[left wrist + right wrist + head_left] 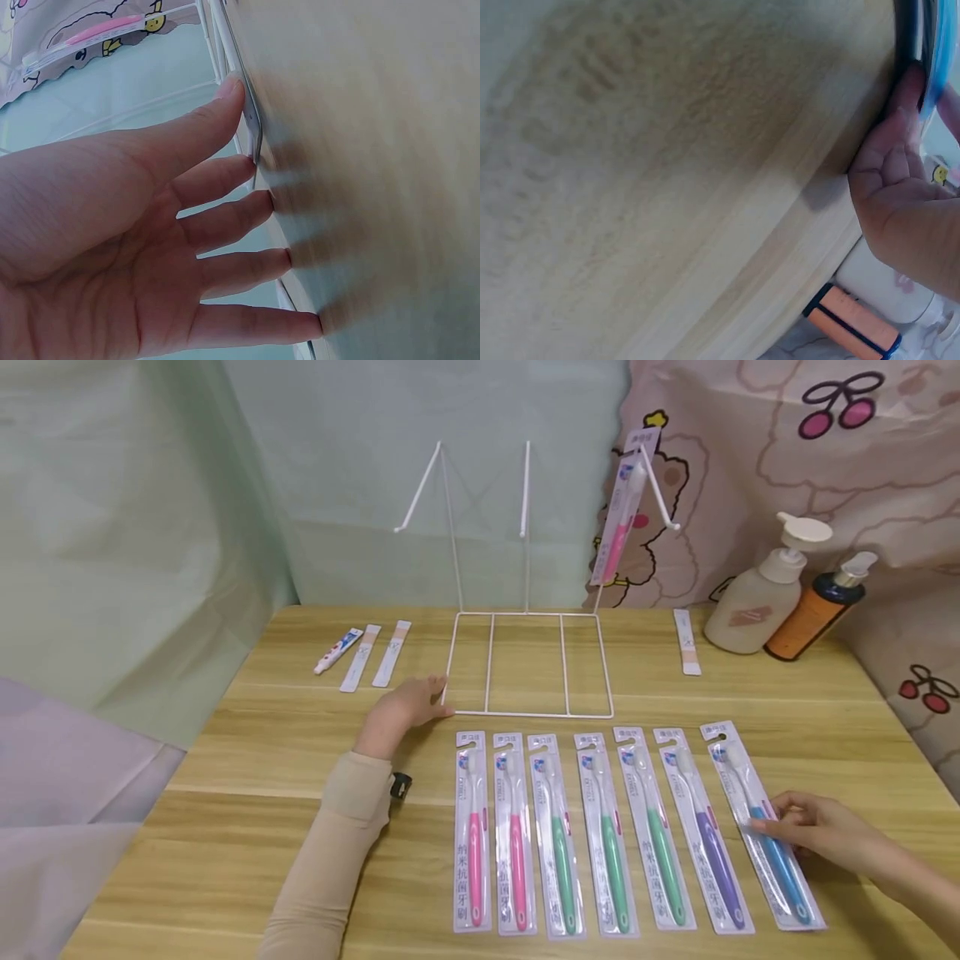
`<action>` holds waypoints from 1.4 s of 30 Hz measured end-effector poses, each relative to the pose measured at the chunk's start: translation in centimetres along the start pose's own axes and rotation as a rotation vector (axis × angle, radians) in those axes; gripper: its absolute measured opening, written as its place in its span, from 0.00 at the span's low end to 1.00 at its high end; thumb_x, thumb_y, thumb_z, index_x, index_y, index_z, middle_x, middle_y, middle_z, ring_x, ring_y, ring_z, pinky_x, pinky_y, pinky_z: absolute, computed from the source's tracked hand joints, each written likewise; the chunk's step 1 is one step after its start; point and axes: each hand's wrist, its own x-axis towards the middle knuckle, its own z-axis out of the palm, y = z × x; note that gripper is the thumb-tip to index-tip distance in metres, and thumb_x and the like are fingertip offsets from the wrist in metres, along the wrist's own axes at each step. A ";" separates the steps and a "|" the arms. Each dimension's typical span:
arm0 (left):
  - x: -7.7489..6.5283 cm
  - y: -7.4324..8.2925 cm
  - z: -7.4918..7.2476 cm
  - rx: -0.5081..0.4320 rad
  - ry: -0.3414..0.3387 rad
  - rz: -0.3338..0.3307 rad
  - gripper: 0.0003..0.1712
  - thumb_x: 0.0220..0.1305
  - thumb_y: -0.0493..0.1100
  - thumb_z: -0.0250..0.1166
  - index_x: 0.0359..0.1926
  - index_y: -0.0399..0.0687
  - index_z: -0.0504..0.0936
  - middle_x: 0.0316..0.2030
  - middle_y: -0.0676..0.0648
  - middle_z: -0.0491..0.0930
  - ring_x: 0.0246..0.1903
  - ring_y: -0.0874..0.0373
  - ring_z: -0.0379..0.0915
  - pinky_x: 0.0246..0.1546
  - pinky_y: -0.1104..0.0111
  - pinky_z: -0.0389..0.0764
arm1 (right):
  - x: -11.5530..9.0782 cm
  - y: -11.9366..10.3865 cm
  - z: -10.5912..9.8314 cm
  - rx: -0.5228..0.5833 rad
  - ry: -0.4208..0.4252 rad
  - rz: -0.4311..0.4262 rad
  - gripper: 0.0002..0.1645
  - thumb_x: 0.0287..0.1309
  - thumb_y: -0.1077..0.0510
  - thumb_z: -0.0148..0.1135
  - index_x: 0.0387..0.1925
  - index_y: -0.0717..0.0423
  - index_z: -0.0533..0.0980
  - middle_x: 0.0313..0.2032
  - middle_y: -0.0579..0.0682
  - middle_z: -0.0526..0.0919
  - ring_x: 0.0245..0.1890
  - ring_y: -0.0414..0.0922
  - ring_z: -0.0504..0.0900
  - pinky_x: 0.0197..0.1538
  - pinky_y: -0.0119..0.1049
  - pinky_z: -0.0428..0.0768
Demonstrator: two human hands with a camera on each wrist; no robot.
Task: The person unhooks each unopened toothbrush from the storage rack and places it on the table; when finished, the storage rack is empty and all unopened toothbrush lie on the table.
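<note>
My right hand (832,831) pinches the right edge of a packaged blue toothbrush (783,860), thumb on top and fingers at its side. In the right wrist view that blue package (943,52) shows at the upper right edge. My left hand (405,708) lies at the front left corner of a white wire rack (525,714); in the left wrist view its fingers (232,262) are spread and straight, thumb against the wire and fingertips at the wood. A packaged pink toothbrush (621,527) hangs from the rack's right hook.
Left of the blue toothbrush lie several packaged ones: a purple toothbrush (716,868), green toothbrushes (615,872) and pink toothbrushes (475,868). A small toothpaste tube (337,652) and slim sachets (392,653) sit at the left. A pump bottle (753,606) and an orange bottle (813,617) stand back right.
</note>
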 end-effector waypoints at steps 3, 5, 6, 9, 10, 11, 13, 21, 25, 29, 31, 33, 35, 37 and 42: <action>0.0 0.0 0.0 -0.008 0.000 -0.004 0.40 0.68 0.53 0.54 0.72 0.45 0.48 0.71 0.40 0.45 0.70 0.41 0.42 0.69 0.51 0.50 | 0.1 -0.4 0.2 0.007 -0.037 0.015 0.22 0.63 0.45 0.54 0.37 0.62 0.72 0.25 0.47 0.82 0.24 0.39 0.79 0.27 0.30 0.77; 0.1 -0.1 0.0 -0.005 0.001 -0.002 0.40 0.68 0.53 0.54 0.72 0.45 0.48 0.71 0.40 0.46 0.70 0.41 0.42 0.69 0.50 0.50 | 0.1 -0.7 0.4 -0.005 -0.058 0.024 0.22 0.63 0.44 0.54 0.31 0.60 0.72 0.22 0.47 0.81 0.22 0.41 0.79 0.24 0.31 0.77; 0.1 -0.1 0.1 -0.004 0.002 -0.001 0.40 0.68 0.53 0.54 0.72 0.45 0.48 0.71 0.40 0.46 0.70 0.41 0.42 0.69 0.50 0.50 | 0.1 -0.8 0.4 -0.014 -0.064 0.029 0.22 0.62 0.43 0.55 0.29 0.59 0.72 0.21 0.47 0.80 0.20 0.42 0.79 0.23 0.31 0.76; 0.2 -0.1 0.1 -0.003 0.001 0.000 0.40 0.68 0.53 0.54 0.72 0.45 0.47 0.71 0.39 0.45 0.70 0.40 0.42 0.69 0.49 0.50 | 0.0 -1.0 0.3 -0.067 -0.072 0.027 0.23 0.62 0.42 0.55 0.23 0.57 0.71 0.17 0.47 0.77 0.17 0.41 0.76 0.20 0.32 0.77; 0.2 0.0 0.1 -0.002 0.000 -0.001 0.40 0.68 0.53 0.53 0.72 0.45 0.47 0.71 0.39 0.45 0.70 0.40 0.42 0.69 0.49 0.50 | 0.0 -1.0 0.2 -0.091 -0.069 0.026 0.24 0.61 0.41 0.55 0.22 0.56 0.71 0.16 0.47 0.76 0.15 0.41 0.76 0.20 0.32 0.76; 0.2 0.0 0.1 -0.001 0.000 -0.001 0.40 0.68 0.53 0.53 0.72 0.45 0.47 0.71 0.39 0.45 0.69 0.40 0.42 0.68 0.49 0.50 | 0.0 -1.0 0.1 -0.101 -0.071 0.028 0.24 0.61 0.41 0.55 0.22 0.56 0.71 0.15 0.47 0.76 0.15 0.41 0.75 0.19 0.32 0.76; 0.3 0.0 0.1 0.002 -0.001 -0.002 0.40 0.68 0.53 0.53 0.72 0.45 0.47 0.71 0.39 0.45 0.69 0.39 0.42 0.68 0.48 0.50 | 0.1 -0.8 0.0 -0.099 -0.081 0.031 0.24 0.61 0.41 0.55 0.21 0.56 0.71 0.15 0.48 0.77 0.15 0.42 0.75 0.20 0.33 0.77; 0.4 0.2 0.0 0.003 -0.004 0.001 0.40 0.67 0.54 0.54 0.72 0.46 0.47 0.71 0.40 0.45 0.69 0.39 0.43 0.68 0.48 0.50 | 0.3 0.3 -0.2 0.054 -0.178 -0.006 0.21 0.63 0.45 0.54 0.25 0.59 0.71 0.21 0.48 0.78 0.20 0.40 0.77 0.23 0.31 0.78; 0.4 0.3 0.0 0.010 -0.001 0.003 0.40 0.67 0.54 0.54 0.72 0.46 0.48 0.71 0.40 0.46 0.69 0.39 0.43 0.68 0.48 0.51 | 0.2 0.3 -0.8 0.083 -0.228 -0.046 0.18 0.65 0.49 0.53 0.29 0.61 0.71 0.24 0.49 0.78 0.23 0.40 0.78 0.25 0.30 0.78; 0.5 0.4 0.1 0.006 0.000 0.010 0.40 0.67 0.53 0.54 0.72 0.45 0.48 0.71 0.39 0.46 0.69 0.39 0.43 0.68 0.48 0.51 | 0.4 -0.4 -1.8 0.028 -0.176 -0.052 0.19 0.66 0.49 0.52 0.31 0.62 0.72 0.25 0.49 0.78 0.26 0.39 0.77 0.27 0.31 0.79; 0.5 0.4 0.1 0.000 -0.003 0.011 0.40 0.67 0.53 0.54 0.72 0.46 0.48 0.71 0.39 0.46 0.69 0.39 0.43 0.68 0.48 0.51 | 0.6 -0.9 -2.4 -0.014 -0.124 -0.050 0.20 0.66 0.47 0.51 0.34 0.62 0.73 0.27 0.49 0.78 0.27 0.39 0.77 0.29 0.31 0.79; 0.5 0.4 0.1 -0.001 -0.006 0.013 0.40 0.67 0.53 0.54 0.72 0.45 0.48 0.71 0.39 0.45 0.69 0.39 0.43 0.68 0.48 0.51 | 1.0 -1.5 -3.0 -0.035 -0.080 -0.072 0.20 0.67 0.48 0.51 0.37 0.62 0.74 0.29 0.49 0.79 0.29 0.37 0.77 0.30 0.31 0.80; 0.4 0.4 0.0 0.000 -0.003 0.014 0.40 0.67 0.53 0.54 0.72 0.45 0.48 0.71 0.39 0.45 0.69 0.39 0.43 0.68 0.48 0.51 | 1.6 -2.3 -3.7 -0.048 -0.034 -0.109 0.20 0.67 0.49 0.51 0.41 0.64 0.74 0.31 0.50 0.80 0.29 0.37 0.77 0.31 0.31 0.79; 0.3 0.4 0.0 -0.001 -0.002 0.008 0.40 0.67 0.53 0.54 0.72 0.46 0.48 0.71 0.40 0.46 0.69 0.39 0.43 0.68 0.48 0.51 | 2.3 -3.1 -4.3 -0.051 0.023 -0.157 0.19 0.66 0.50 0.52 0.44 0.65 0.73 0.31 0.50 0.80 0.29 0.37 0.77 0.31 0.31 0.79; 0.0 0.0 0.0 -0.016 0.006 -0.004 0.39 0.67 0.53 0.54 0.72 0.46 0.48 0.71 0.39 0.45 0.69 0.39 0.43 0.68 0.48 0.51 | 4.6 -5.3 -6.1 -0.010 0.184 -0.288 0.19 0.64 0.55 0.56 0.48 0.67 0.72 0.33 0.49 0.82 0.32 0.37 0.80 0.35 0.29 0.80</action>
